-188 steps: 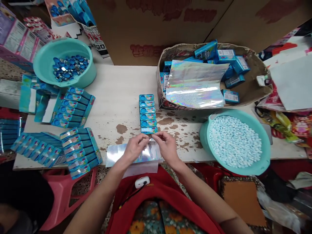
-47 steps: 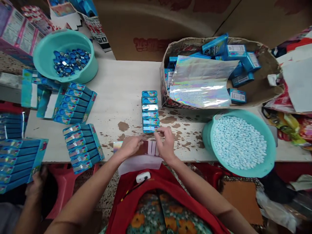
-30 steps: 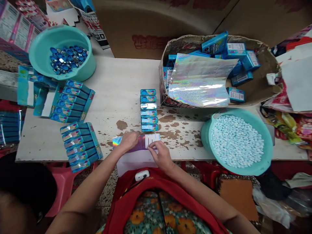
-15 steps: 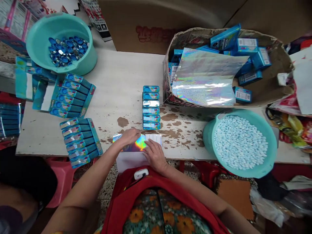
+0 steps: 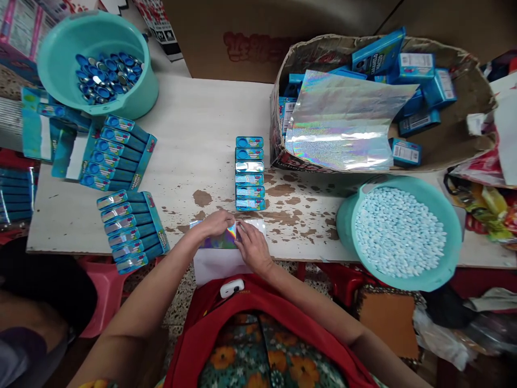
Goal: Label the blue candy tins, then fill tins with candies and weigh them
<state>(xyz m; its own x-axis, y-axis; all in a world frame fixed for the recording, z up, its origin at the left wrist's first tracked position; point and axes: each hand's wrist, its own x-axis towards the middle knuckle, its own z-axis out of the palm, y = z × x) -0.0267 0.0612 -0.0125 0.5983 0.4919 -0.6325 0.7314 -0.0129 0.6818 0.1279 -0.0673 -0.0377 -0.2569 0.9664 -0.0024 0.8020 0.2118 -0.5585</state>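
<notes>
A shiny holographic sheet (image 5: pixel 218 243), rainbow-coloured, lies at the table's front edge with white backing paper (image 5: pixel 220 264) hanging below it. My left hand (image 5: pixel 216 222) is closed, its fingertips pinched at the sheet's upper edge. Close beside it, my right hand (image 5: pixel 255 249) has bent fingers gripping the sheet near its middle. What sits exactly between the fingertips is hidden. Just beyond my hands stands a column of several small blue tins (image 5: pixel 249 180), one behind another; shiny strips cover some of their tops.
Two groups of blue tins (image 5: pixel 121 231) in cardboard trays stand at left, below a teal tub (image 5: pixel 151 89) of blue-and-silver lids. At right are a carton (image 5: pixel 278 151) with blue boxes and a silvery sheet (image 5: pixel 339 129), and a teal bucket (image 5: pixel 347 226) of pale candies.
My right fingers have drawn left and curled in, close to my left fingertips. Less of the sheet's bright surface shows between my hands. The whole view has shifted slightly.
</notes>
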